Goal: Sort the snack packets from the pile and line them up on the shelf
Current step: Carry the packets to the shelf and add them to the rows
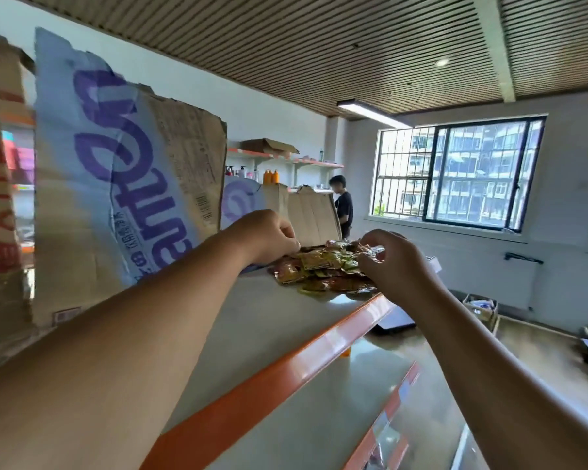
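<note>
Orange-edged shelf (252,320) carries the snack packets (323,266) piled at its far end, near the front edge. Left hand (269,237) and right hand (392,262) flank the pile with fingers curled; whether either grips a packet cannot be determined.

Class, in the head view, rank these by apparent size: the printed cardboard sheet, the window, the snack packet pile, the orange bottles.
1. printed cardboard sheet, though being nearest the camera inflates it
2. window
3. snack packet pile
4. orange bottles
</note>
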### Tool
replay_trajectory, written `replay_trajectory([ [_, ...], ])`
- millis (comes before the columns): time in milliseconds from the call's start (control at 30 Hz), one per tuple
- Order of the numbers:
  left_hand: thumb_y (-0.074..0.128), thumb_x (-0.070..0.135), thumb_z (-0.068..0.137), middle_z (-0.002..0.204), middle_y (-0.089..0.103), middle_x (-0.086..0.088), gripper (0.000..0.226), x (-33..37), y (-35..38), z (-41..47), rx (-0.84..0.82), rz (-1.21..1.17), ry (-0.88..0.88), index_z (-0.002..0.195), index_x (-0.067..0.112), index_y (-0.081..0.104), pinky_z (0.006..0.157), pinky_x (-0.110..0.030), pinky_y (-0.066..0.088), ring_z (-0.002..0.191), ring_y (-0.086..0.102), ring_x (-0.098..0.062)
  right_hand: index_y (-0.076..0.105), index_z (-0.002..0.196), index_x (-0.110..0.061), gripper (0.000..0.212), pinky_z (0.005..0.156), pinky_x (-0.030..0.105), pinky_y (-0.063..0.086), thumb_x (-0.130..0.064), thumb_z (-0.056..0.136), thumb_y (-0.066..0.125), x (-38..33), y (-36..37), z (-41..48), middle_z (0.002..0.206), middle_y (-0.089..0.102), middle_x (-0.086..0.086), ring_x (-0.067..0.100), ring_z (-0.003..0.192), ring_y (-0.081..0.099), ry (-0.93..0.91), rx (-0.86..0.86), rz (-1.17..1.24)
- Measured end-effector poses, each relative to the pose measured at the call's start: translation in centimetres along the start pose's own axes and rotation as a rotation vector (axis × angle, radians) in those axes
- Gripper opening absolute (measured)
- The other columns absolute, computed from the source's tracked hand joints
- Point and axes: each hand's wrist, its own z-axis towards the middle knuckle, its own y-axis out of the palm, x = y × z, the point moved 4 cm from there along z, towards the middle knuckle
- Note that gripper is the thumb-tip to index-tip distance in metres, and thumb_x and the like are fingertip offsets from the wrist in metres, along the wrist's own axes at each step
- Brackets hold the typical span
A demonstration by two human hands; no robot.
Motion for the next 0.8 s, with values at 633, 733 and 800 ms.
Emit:
replay_trajectory([
  [633, 0.07, 0.039, 0.091, 0.096, 0.073, 0.004, 0.017, 0.4, 9.9, 13.4, -0.051, 0.163, -0.325, 0.102, 0.026, 0.075, 0.081, -0.03, 0.057, 0.087, 0.067, -0.013, 0.065, 0.111, -0.012, 0.022, 0.058, 0.029, 0.05, -0.003, 0.096, 0.053, 10.8, 9.8, 18.5, 0.085, 0.058, 0.005, 0.022, 0.065, 0.052, -0.445, -0.629, -0.453],
  [733, 0.068, 0.044, 0.09, 0.1, 0.072, 0.001, 0.027, 0.6, 11.9, 16.2, -0.012, 0.168, -0.447, 0.108, 0.024, 0.074, 0.086, -0.034, 0.058, 0.09, 0.067, -0.017, 0.066, 0.118, -0.014, 0.027, 0.057, 0.022, 0.04, -0.008, 0.092, 0.064, 10.7, 11.2, 20.4, 0.097, 0.056, 0.0, 0.007, 0.064, 0.046, -0.685, -0.754, -0.473],
  [800, 0.064, 0.055, 0.088, 0.109, 0.07, -0.002, 0.045, 0.5, 13.2, 17.2, -0.031, 0.199, -0.533, 0.117, 0.022, 0.071, 0.089, -0.037, 0.057, 0.096, 0.066, -0.022, 0.063, 0.129, -0.021, 0.044, 0.068, 0.02, 0.041, -0.009, 0.089, 0.072, 10.8, 12.3, 20.6, 0.121, 0.058, -0.005, 0.005, 0.083, 0.053, -0.573, -0.873, -0.319],
])
